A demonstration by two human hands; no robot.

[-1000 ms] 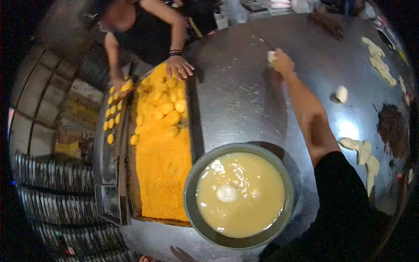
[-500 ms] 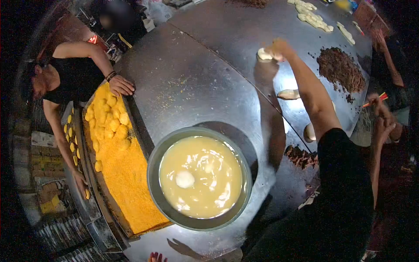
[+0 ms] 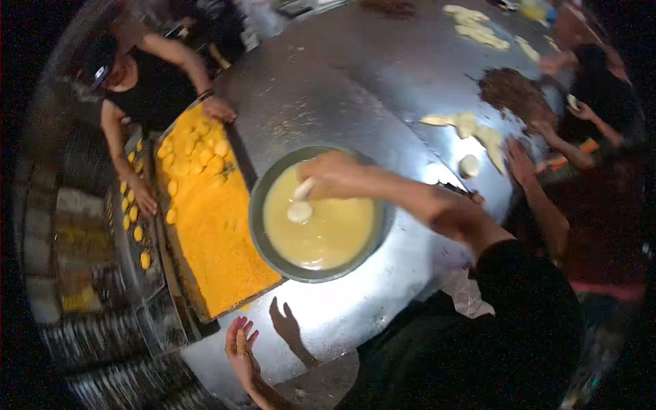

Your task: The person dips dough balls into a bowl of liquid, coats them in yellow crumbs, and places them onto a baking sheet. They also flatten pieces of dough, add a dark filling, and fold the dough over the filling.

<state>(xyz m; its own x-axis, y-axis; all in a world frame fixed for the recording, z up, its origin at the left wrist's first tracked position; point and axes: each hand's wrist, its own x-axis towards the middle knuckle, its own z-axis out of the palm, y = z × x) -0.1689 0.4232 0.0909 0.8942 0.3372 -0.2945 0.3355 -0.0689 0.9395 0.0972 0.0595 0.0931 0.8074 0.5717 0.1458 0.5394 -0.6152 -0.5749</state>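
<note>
Over the metal bowl (image 3: pixel 258 246) of pale yellow liquid, my right hand (image 3: pixel 329 176) pinches a white dough piece (image 3: pixel 305 188). Directly below it, a round white dough ball (image 3: pixel 299 212) sits in the liquid. My left hand (image 3: pixel 242 339) is raised near the table's front edge, palm up, its fingers apart and slightly curled, holding nothing. The tray of orange crumbs (image 3: pixel 212 253) lies left of the bowl, with several coated pieces (image 3: pixel 205 154) toward its far end.
A co-worker (image 3: pixel 154 85) reaches over the crumb tray and a second tray (image 3: pixel 145 280) of yellow pieces. On the metal table (image 3: pixel 335 301), dough strips (image 3: pixel 467 124), a dough ball (image 3: pixel 469 166) and a brown crumbly heap (image 3: pixel 516 94) lie to the right. Other people's hands (image 3: pixel 521 160) work there.
My right hand has come from the far table back over the bowl with a dough piece. My left hand has come further into view. The view has shifted.
</note>
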